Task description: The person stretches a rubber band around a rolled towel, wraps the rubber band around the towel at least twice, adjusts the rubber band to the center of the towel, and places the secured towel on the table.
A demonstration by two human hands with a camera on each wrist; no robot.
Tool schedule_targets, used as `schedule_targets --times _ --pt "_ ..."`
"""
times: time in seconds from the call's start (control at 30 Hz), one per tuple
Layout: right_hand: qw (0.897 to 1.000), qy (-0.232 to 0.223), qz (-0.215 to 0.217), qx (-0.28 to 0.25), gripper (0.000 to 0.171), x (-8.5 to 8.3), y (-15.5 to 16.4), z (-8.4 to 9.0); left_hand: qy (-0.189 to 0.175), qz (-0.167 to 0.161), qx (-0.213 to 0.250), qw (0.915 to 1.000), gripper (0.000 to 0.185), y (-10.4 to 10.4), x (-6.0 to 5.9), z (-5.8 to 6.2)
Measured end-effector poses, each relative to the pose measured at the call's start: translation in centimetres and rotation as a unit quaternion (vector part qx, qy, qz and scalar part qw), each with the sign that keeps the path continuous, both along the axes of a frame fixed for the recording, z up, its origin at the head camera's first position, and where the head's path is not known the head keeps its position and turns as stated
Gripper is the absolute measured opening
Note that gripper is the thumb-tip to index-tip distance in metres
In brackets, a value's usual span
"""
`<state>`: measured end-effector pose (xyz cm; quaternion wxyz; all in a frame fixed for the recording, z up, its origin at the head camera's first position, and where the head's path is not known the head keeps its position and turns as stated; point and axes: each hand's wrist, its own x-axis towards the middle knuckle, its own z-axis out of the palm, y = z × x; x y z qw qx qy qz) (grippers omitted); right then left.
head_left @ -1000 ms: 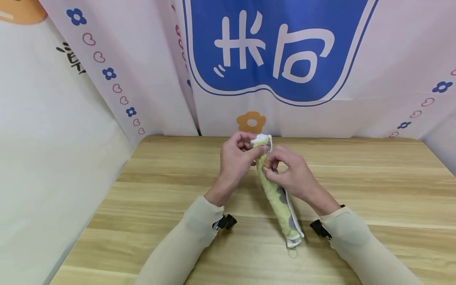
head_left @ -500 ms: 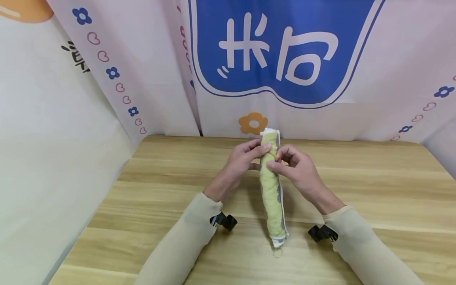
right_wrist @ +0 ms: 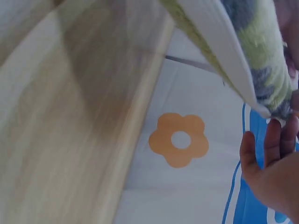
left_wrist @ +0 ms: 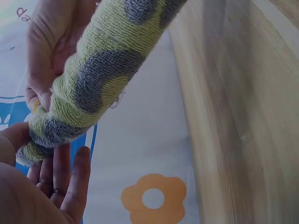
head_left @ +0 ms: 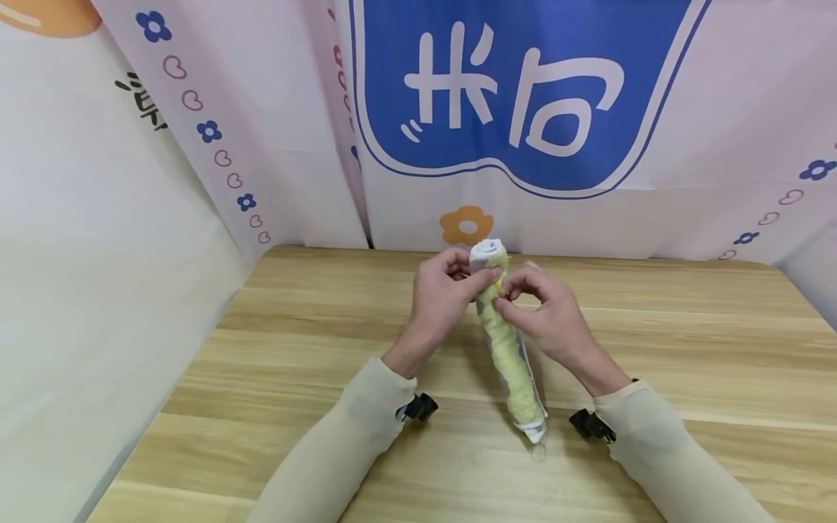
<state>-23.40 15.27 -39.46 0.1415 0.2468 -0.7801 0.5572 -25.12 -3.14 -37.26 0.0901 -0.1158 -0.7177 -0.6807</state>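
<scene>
The rolled towel [head_left: 511, 363], pale yellow with grey patches and white edging, is between my two hands, over the middle of the worktop [head_left: 275, 407] toward its far edge. Its long axis runs away from me, the near end slanting somewhat to the right; the far end tips up enough to show its white spiral of layers and overlaps the worktop's far edge from above. I cannot tell whether the near end touches the wood. Beside that end shows a thin loop of thread [head_left: 538, 452]. My left hand [head_left: 443, 289] grips the far part of the roll, thumb across the near face and fingers behind it. My right hand [head_left: 548, 311] comes in from the right with thumb and forefinger nearly together, pinching a small yellow strand [left_wrist: 36, 106] against the roll; how far the strand goes around is hidden. Both forearms reach in from the near edge in a left sleeve [head_left: 327, 450] and a right sleeve [head_left: 680, 443], each with a small black camera [head_left: 418, 407] at the cuff. Beyond the far edge stands a printed backdrop [head_left: 405, 211] with an orange flower [head_left: 466, 226].
</scene>
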Motion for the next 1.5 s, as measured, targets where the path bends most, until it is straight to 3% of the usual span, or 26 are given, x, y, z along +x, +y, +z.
schedule_targets --times 0.07,0.17,0.27,0.33,0.5,0.7,1.07,1.17,1.33,1.5 --pt "1.0 -0.027 -0.007 -0.012 0.014 0.1 -0.2 0.0 0.009 0.012 -0.005 0.9999 0.019 0.1 0.1 -0.2" --pt "0.993 -0.108 -0.013 -0.044 0.018 0.3 -0.5 0.1 0.008 0.03 -0.013 0.9994 0.02 0.1 0.2 -0.5" --pt "0.983 -0.176 -0.027 -0.055 0.024 0.4 -0.6 0.1 -0.02 0.037 -0.018 0.999 0.021 0.3 0.2 -0.9" --pt "0.98 -0.192 -0.037 -0.039 0.026 0.4 -0.5 0.0 -0.05 0.034 -0.018 0.998 0.022 0.4 0.1 -1.2" --pt "0.984 -0.167 -0.048 0.024 0.019 0.1 -0.4 -0.9 -0.111 0.032 -0.011 0.9932 0.019 0.5 -0.5 -2.1" --pt "0.989 -0.133 -0.003 0.057 0.015 -0.5 -0.2 -1.8 -0.163 0.022 -0.004 0.9864 0.018 0.3 -1.2 -3.2" --pt "0.984 -0.052 0.091 0.143 0.025 -0.8 0.0 -2.1 -0.188 0.033 -0.043 0.9806 0.025 0.1 -1.9 -4.2" --pt "0.98 -0.074 0.078 0.169 0.023 -0.8 0.1 -2.0 -0.191 0.023 -0.061 0.9794 0.028 0.2 -1.8 -4.3" --pt "0.969 -0.141 0.013 0.204 0.031 -0.6 -0.1 -1.6 -0.178 0.019 -0.102 0.9786 0.029 0.6 -1.4 -4.6" --pt "0.966 -0.153 -0.01 0.208 0.021 -0.5 -0.4 -1.6 -0.185 0.021 -0.115 0.9757 0.026 0.7 -1.4 -4.6"
